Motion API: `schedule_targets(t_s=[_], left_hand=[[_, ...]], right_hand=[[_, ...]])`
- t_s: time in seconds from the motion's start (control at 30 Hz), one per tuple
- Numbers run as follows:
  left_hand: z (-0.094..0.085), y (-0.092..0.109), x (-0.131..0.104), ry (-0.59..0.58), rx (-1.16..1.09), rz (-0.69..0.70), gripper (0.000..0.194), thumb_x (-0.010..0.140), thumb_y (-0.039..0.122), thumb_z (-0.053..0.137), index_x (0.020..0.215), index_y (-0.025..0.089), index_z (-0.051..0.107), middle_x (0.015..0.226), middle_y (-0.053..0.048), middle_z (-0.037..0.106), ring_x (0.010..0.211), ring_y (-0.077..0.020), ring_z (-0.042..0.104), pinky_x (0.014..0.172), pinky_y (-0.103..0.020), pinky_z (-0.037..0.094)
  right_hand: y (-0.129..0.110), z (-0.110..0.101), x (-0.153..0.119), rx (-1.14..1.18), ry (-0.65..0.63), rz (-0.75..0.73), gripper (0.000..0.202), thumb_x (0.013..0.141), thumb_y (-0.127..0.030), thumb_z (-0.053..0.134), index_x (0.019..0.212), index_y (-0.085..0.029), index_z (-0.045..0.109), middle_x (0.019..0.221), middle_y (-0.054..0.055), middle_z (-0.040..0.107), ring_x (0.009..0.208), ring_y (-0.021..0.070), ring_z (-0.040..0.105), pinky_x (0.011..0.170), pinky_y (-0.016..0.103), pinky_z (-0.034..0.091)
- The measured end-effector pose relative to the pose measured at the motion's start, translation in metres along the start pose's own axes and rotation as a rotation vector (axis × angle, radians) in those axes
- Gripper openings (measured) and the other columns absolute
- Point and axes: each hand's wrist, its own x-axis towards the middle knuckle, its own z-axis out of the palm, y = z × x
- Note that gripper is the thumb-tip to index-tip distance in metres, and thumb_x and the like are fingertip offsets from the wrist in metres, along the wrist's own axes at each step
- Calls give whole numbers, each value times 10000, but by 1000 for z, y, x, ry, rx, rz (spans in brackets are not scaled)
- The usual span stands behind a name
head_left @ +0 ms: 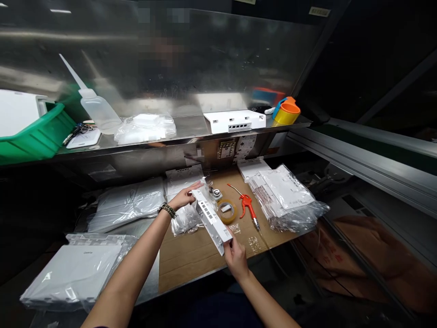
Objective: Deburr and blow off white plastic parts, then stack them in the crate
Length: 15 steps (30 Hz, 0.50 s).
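A white plastic housing (210, 219) with a row of port openings is held tilted above the cardboard-covered bench. At its upper left end, my left hand (184, 197) grips it, a braided band on the wrist. My right hand (236, 257) pinches the lower right end. Just beyond the housing, a roll of tape (234, 214) lies on the cardboard (191, 264) with a small white piece inside its ring. Right of the tape rests a red air blow gun (248, 207) with its hose. Bagged white parts (184, 218) lie beside my left hand.
Stacks of bagged white housings stand at right (283, 193), left (128, 202) and front left (75, 273). The metal shelf (191, 130) above carries a green bin (41, 134), a squeeze bottle (99, 109), another white housing (235, 120) and a yellow-orange tape roll (287, 111).
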Motion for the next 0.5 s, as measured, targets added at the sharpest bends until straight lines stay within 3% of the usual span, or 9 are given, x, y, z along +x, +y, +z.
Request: schedule_targets(t_s=[0.1,0.2,0.3,0.4,0.5], left_hand=[[-6,18,-13,157,108,-5,740,792,39,466,1480,292,569,1654,-88,397,715,-130,653,634,-279,550],[0,39,-35,228,242,10,705,858,17,426,1455,356,587,1693,-24,319,870,-208,693,730,-362,578],[12,54,-60,201,333,21,810,843,-38,396,1556,344,445,1705,-41,279,999,-279,698,775,-429,595],[22,57,-83,124,363,3,1006,740,-114,397,1646,285,216,1727,-134,148,836,-268,717,637,-418,593],[28,59,-101,6,311,49,1194,656,-137,451,1658,314,-13,1719,-162,164,745,-218,719,610,-362,588]], right_hand=[[-6,6,5,-10,-43,39,401,1065,-297,415,1381,-185,635,1145,171,777,1056,307,768,842,382,640],[-15,4,16,64,-19,201,412,1045,-406,460,1305,-169,677,1166,187,768,1013,317,775,811,384,633],[-18,-7,34,305,56,504,485,953,-561,601,1176,-148,724,1081,180,787,933,303,772,809,382,626],[-13,-21,49,639,122,815,606,789,-664,744,1081,-134,746,960,159,799,861,310,765,750,404,630],[-10,-28,51,739,118,917,662,716,-679,794,1071,-122,744,917,156,798,821,320,763,691,420,627]])
